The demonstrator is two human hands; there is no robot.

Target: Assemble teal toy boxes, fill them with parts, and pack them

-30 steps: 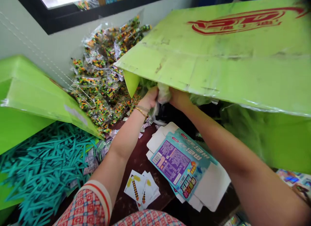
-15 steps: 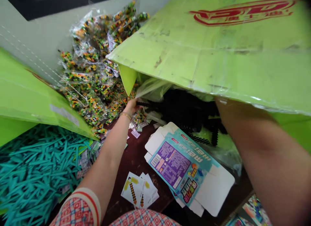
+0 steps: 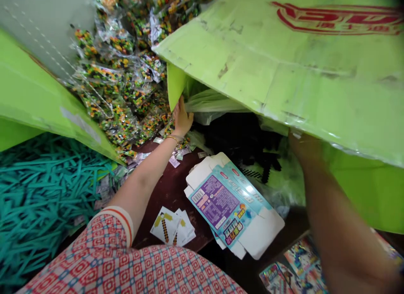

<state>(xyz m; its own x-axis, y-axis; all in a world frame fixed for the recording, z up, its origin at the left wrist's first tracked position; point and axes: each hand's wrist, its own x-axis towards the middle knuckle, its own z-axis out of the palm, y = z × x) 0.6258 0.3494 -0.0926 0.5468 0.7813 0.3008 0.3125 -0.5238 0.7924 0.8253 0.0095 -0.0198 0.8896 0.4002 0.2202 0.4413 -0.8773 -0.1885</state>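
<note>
My left hand (image 3: 183, 119) is at the left corner of a big green carton (image 3: 252, 70), against its folded side flap (image 3: 175, 85). Its fingers are stretched out and the thumb stands apart. My right arm (image 3: 318, 184) reaches up under the carton's front edge; the fingers of that hand are hidden there. Inside the carton's opening, between my arms, lies a heap of black plastic pieces (image 3: 232, 136) with a clear plastic liner (image 3: 217, 104) around it. A flattened turquoise and purple printed box (image 3: 233, 205) lies in front of the opening.
Bagged orange, green and black pieces (image 3: 126, 79) are piled against the wall. Teal strips (image 3: 47, 201) fill a second green carton (image 3: 47, 100) on the left. White cards (image 3: 173, 226) and small paper packets lie on the dark red table (image 3: 154, 193). Shiny printed packs (image 3: 299, 260) lie lower right.
My left hand has moved up onto the carton's flap, its fingers now extended. My right arm has shifted and still reaches under the carton. The view has tilted down, showing more of my shirt.
</note>
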